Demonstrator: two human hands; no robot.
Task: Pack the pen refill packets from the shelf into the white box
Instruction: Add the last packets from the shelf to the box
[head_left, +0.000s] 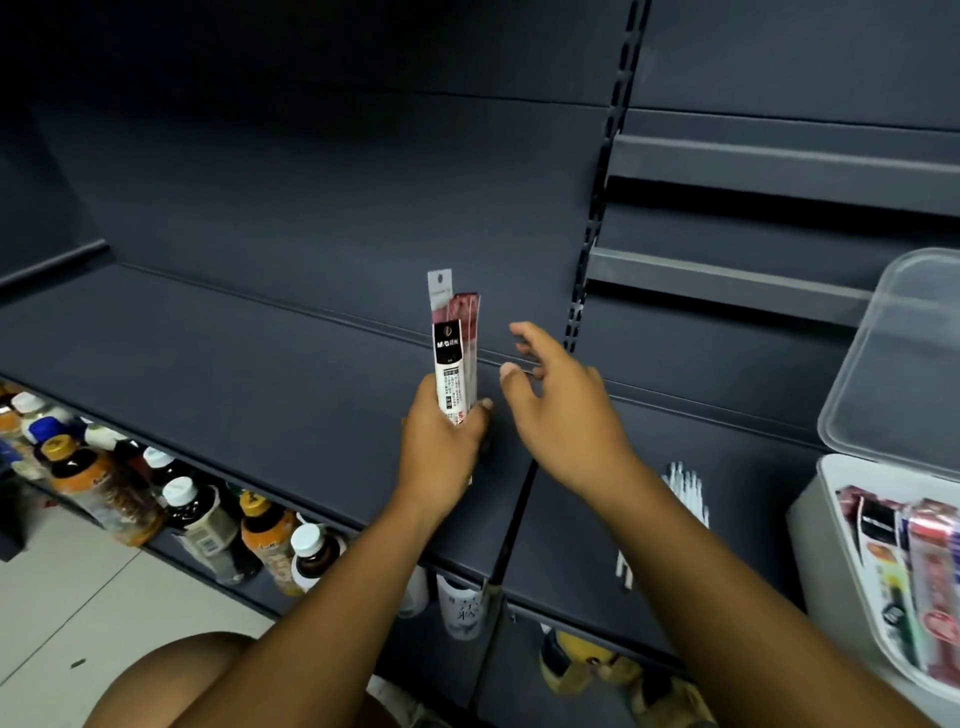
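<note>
My left hand (441, 441) grips a small bundle of pen refill packets (453, 353) upright above the dark shelf (234, 374); a black-and-white packet faces me with red ones behind it. Just to the right, my right hand (561, 405) hovers with fingers spread and holds nothing. The white box (815, 540) stands at the right edge of the shelf, its clear lid (898, 364) tipped up, and several red and black packets lie inside. A clear packet of white refills (685, 493) lies on the shelf between my right forearm and the box.
Drink bottles (197, 514) with white and yellow caps crowd the lower shelf at the left. A yellow soft item (587, 660) sits below the shelf edge. Empty grey shelf rails (753, 280) run at the upper right. Pale floor tiles (67, 597) show at lower left.
</note>
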